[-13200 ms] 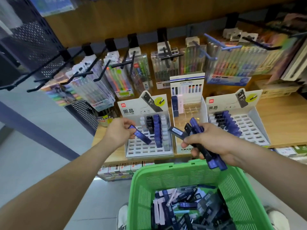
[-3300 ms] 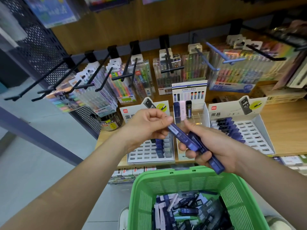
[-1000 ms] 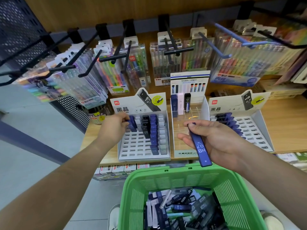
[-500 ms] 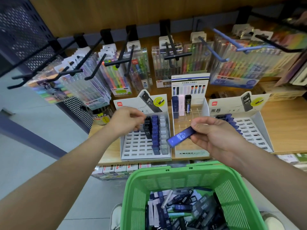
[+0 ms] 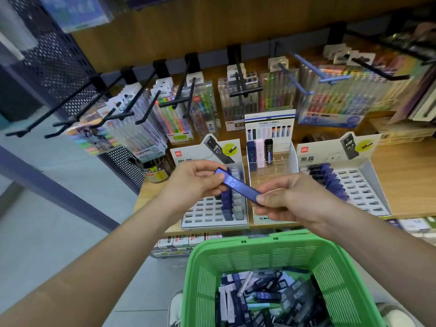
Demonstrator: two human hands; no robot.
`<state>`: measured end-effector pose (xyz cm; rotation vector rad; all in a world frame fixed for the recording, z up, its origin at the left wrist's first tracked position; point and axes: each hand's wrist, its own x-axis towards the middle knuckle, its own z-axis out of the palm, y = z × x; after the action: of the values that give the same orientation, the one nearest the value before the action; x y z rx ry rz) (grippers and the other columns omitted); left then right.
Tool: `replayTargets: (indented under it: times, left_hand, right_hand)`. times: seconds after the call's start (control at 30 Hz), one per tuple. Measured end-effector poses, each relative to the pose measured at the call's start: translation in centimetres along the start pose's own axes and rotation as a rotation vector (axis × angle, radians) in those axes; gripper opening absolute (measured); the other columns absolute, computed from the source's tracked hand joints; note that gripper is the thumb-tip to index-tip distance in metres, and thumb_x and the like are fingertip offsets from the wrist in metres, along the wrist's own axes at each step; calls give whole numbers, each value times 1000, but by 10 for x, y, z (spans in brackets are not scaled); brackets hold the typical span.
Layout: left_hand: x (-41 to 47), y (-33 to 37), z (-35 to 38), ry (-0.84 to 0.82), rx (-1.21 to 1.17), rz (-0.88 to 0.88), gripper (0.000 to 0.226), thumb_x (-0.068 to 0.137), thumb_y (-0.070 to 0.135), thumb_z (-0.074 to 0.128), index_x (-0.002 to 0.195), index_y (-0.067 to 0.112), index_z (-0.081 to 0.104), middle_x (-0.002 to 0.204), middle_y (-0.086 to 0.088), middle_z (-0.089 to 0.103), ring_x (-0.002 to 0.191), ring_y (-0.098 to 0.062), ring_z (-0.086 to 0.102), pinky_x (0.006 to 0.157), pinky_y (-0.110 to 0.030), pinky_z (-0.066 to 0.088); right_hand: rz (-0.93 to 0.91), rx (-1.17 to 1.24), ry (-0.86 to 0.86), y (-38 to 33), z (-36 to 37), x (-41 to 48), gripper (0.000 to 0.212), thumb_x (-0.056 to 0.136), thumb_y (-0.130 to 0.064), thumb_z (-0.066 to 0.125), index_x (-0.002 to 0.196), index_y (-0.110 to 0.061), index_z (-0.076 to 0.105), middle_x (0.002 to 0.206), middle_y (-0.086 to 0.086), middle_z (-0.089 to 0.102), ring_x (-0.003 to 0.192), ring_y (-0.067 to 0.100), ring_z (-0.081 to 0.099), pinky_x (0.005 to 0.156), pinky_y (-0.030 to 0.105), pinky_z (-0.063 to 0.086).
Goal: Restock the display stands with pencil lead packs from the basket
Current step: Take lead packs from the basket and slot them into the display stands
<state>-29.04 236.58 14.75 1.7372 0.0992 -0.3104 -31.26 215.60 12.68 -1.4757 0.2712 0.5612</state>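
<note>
- One blue lead pack [image 5: 238, 186] is held at frame centre, in front of the left display stand [image 5: 200, 214].
- Long axis: diagonal, running from upper left to lower right; the "HB 0.7" print faces the camera.
- Left hand [image 5: 195, 182]: fingers pinch the upper-left end.
- Right hand [image 5: 292, 199]: thumb and fingers pinch the lower-right end.
- Green basket [image 5: 259, 253], bottom centre, holds loose packs [image 5: 266, 296].

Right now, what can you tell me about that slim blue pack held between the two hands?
The slim blue pencil lead pack is a long, flat, plastic-looking case printed HB 0.7 in pale letters. It slants, with its upper end to the left and its lower end to the right. The left hand pinches the upper end, the right hand the lower. It is held in the air in front of the white slotted display stand.
</note>
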Motion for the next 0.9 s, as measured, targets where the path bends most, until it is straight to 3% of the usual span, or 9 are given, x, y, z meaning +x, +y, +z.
replayTargets:
  times: [0.17,0.27,0.33,0.47,0.53,0.67,0.77,0.83,0.9]
  left_hand:
    - [0,0,-13,29,19,46,20,80,-5,69,80,15,74,76,-10,74,66,-16,70,62,-19,56]
    - [4,6,-33,105,31,112,21,79,-7,68,81,13,74,77,-11,73,70,-20,71,68,-25,59]
    - [10,8,-50,207,72,143,18,80,-6,68,84,11,72,76,-9,73,71,-18,70,65,-22,58]
    - [25,-12,-69,428,530,211,14,81,4,73,88,16,74,76,4,70,68,-3,64,66,-10,48]
    - [30,-28,-69,433,758,244,14,82,9,73,94,15,75,80,8,69,71,0,61,69,-4,41]
    - [42,-57,-69,355,990,266,15,85,13,69,99,18,74,94,1,73,88,-18,66,86,-29,52]
    - [53,-65,-67,325,1006,269,19,85,10,68,102,15,74,100,-3,73,95,-22,65,88,-31,50]
    - [59,-69,-65,303,1013,268,18,85,10,67,101,16,74,101,-3,73,95,-21,65,86,-26,48]
    - [61,-74,-63,272,1099,254,18,88,16,65,102,20,75,102,2,73,96,-18,64,77,-21,42]
  right_hand:
    - [-61,-184,-45,3,8,-1,19,78,-5,80,90,-6,64,75,10,76,64,17,73,48,19,52]
    - [-109,-274,4,8,8,3,6,89,-9,71,87,-8,65,72,9,75,57,12,67,49,20,52]
    - [-120,-334,43,12,5,5,7,93,-8,63,90,-14,66,81,10,74,63,12,67,53,23,54]
    - [-145,-460,66,19,0,10,17,94,-8,58,100,-21,66,90,12,70,79,23,63,77,48,57]
    - [-147,-502,57,23,1,12,19,94,-9,57,102,-23,66,87,4,66,78,22,60,81,50,55]
    - [-154,-570,61,28,3,21,21,94,-9,55,104,-24,67,97,1,67,67,14,59,64,38,56]
    - [-128,-617,41,34,-4,28,22,94,-11,57,111,-24,64,103,0,64,54,5,53,47,17,41]
    - [-80,-674,28,39,-10,30,26,94,-12,60,116,-25,61,110,0,61,71,12,61,52,17,42]
    - [-36,-697,29,43,-13,31,28,94,-11,61,118,-25,59,114,0,59,91,24,66,64,26,49]
